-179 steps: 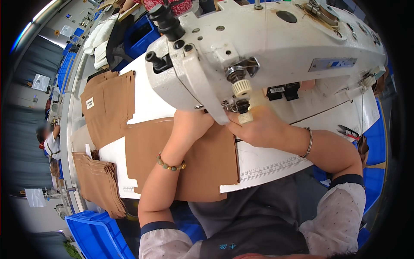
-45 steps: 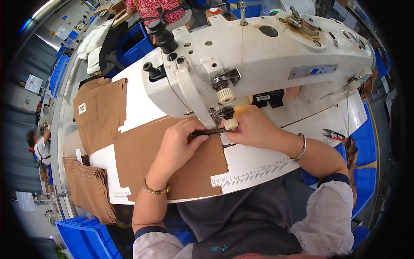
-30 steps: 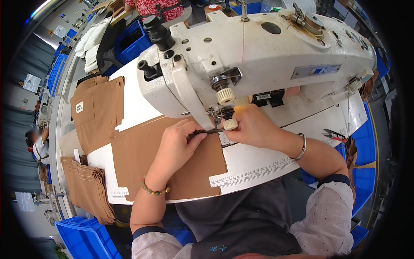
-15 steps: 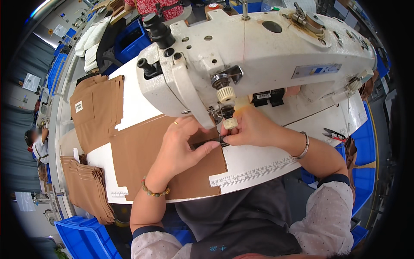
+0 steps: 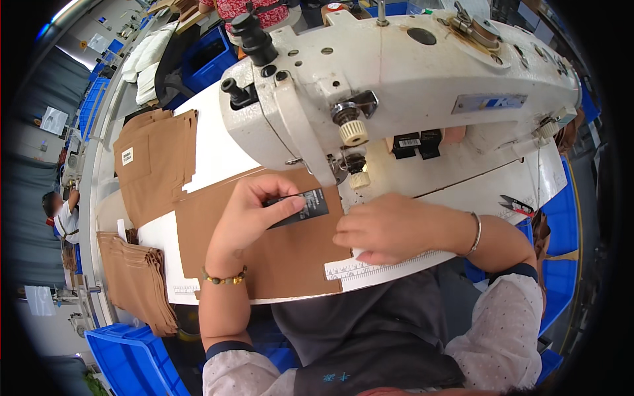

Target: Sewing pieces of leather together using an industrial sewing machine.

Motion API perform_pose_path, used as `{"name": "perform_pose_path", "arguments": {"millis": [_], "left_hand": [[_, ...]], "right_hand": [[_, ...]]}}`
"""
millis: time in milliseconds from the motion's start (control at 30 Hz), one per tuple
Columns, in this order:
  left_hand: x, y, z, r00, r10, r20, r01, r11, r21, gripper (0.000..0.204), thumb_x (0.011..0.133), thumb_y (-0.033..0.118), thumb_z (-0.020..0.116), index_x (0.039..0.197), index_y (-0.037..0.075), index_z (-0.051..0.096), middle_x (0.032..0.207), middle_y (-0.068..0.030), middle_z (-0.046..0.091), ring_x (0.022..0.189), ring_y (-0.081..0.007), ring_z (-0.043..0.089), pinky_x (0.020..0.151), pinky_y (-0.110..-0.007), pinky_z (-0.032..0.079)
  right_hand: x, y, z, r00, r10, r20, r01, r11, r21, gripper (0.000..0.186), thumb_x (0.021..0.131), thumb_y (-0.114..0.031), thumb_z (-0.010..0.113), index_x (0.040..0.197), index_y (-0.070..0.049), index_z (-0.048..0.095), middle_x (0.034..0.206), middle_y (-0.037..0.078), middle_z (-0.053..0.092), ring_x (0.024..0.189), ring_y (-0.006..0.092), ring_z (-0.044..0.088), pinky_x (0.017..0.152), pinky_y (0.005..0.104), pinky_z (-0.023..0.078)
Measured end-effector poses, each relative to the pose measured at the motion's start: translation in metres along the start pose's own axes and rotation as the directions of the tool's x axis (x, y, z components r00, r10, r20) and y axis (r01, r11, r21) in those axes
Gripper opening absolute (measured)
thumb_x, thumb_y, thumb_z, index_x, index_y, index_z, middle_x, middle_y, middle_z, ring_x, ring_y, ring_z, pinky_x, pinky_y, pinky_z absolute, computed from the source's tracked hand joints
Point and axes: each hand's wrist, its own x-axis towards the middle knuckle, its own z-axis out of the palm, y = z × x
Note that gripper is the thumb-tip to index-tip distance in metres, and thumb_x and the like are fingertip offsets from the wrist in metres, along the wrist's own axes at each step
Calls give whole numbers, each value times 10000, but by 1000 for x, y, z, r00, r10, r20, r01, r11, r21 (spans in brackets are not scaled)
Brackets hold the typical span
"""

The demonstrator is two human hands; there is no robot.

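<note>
A black printed label (image 5: pixel 316 203) is pinched between the thumb and fingers of my left hand (image 5: pixel 274 201), above a brown fabric panel (image 5: pixel 218 231). The panel lies flat on the white sewing table. My right hand (image 5: pixel 389 228) is closed, its fingers curled down at the right edge of the panel. What those fingers hold, if anything, is hidden beneath them. Just beyond both hands stands the head of a white sewing machine (image 5: pixel 389 72), its needle area (image 5: pixel 353 171) close above the panel's far right corner.
More brown pieces (image 5: pixel 155 165) lie at the left, one with a white label. A stack of folded brown pieces (image 5: pixel 135 284) hangs over the near left edge. Black labels (image 5: pixel 417 143) sit under the machine arm. Scissors (image 5: pixel 517 205) lie right, near a ruler strip (image 5: pixel 376 265). Blue bins (image 5: pixel 135 360) stand below.
My left hand has drawn back with the black label, now showing its printed face. My right hand has moved from beneath the needle area toward me, onto the panel's right edge. The view has shifted slightly.
</note>
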Motion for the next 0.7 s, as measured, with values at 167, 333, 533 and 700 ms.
{"name": "perform_pose_path", "arguments": {"millis": [167, 333, 533, 700], "left_hand": [[-37, 32, 13, 999, -51, 6, 51, 999, 3, 91, 853, 46, 793, 882, 7, 717, 789, 15, 687, 716, -38, 596, 629, -191, 458], [-62, 34, 53, 934, 116, 337, -192, 960, 202, 108, 772, 33, 829, 825, 27, 735, 772, -50, 698, 697, -153, 602, 641, -309, 458], [-52, 15, 82, 821, 211, 530, -374, 901, 220, 76, 811, 81, 807, 853, 74, 744, 764, -28, 691, 710, -192, 614, 697, -318, 472], [-19, 1, 60, 984, 70, 164, -139, 875, 464, 83, 840, 64, 758, 886, 1, 732, 759, -49, 699, 724, -97, 625, 684, -280, 517]], "right_hand": [[-8, 0, 33, 971, -237, -37, 194, 867, -459, 76, 756, -135, 646, 771, -97, 582, 715, 22, 548, 693, 148, 626, 531, 281, 513], [-3, 10, 27, 994, -112, -13, 104, 957, -271, 198, 793, -172, 654, 969, -98, 706, 915, -3, 699, 741, 144, 674, 569, 274, 537], [6, 7, 21, 990, 91, -104, -83, 993, 82, 143, 868, -196, 729, 966, -95, 751, 879, 25, 745, 766, 192, 715, 637, 308, 556], [12, 7, 13, 840, 385, -384, -229, 891, 392, 102, 883, -133, 754, 957, -65, 771, 816, 76, 734, 706, 196, 700, 621, 279, 516]]}}
